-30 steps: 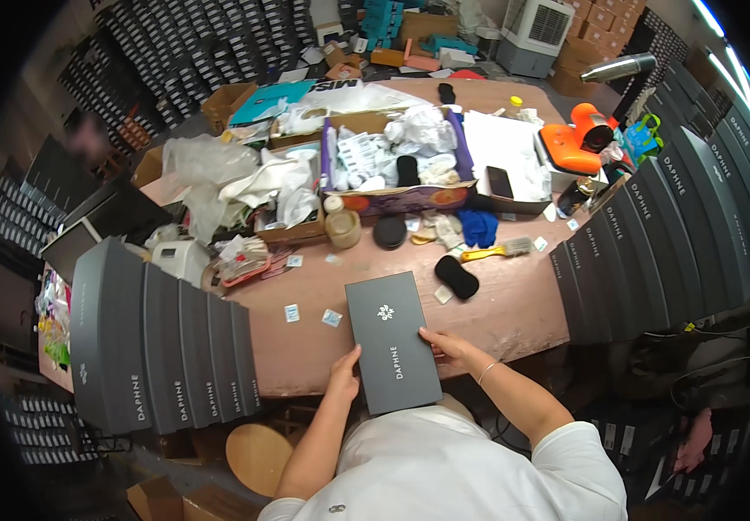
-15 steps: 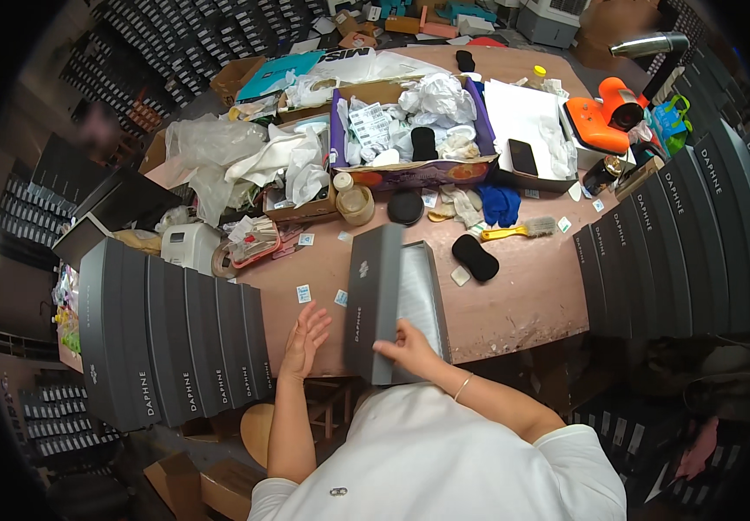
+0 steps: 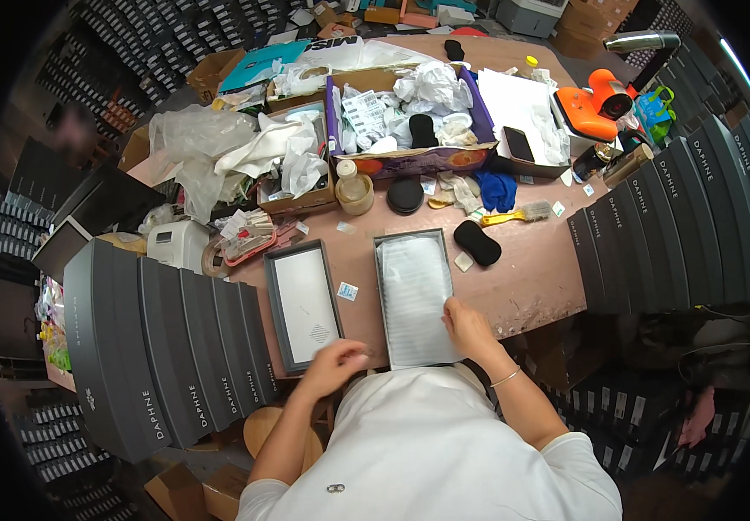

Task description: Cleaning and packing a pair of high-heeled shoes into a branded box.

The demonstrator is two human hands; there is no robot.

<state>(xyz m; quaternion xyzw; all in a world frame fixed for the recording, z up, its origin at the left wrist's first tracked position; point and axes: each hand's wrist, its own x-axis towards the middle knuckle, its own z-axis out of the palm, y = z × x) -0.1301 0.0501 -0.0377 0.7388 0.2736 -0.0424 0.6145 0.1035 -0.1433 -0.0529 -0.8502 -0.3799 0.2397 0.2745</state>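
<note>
In the middle of the table stands an uncovered dark grey shoe box [image 3: 380, 295], its contents covered by whitish translucent wrapping [image 3: 415, 295]. My right hand [image 3: 470, 328] grips the box's right wall near the front corner. The lid [image 3: 272, 286] lies to the left, white inside facing up, with a small printed patch near its front end. My left hand [image 3: 333, 366] hovers by the lid's near right corner, loosely curled with nothing visible in it. What lies under the wrapping is hidden.
Rows of upright grey shoe boxes flank me, on the left [image 3: 162, 347] and right [image 3: 653, 226]. Behind are a purple carton [image 3: 409, 163] of crumpled paper, a bottle [image 3: 354, 191], a black sponge [image 3: 477, 243], a yellow-handled brush [image 3: 514, 214] and an orange device [image 3: 588, 115].
The lid has come off the box and now lies inside-up on the left. My right hand has moved from the lid to the box's right wall; my left hand has shifted nearer me.
</note>
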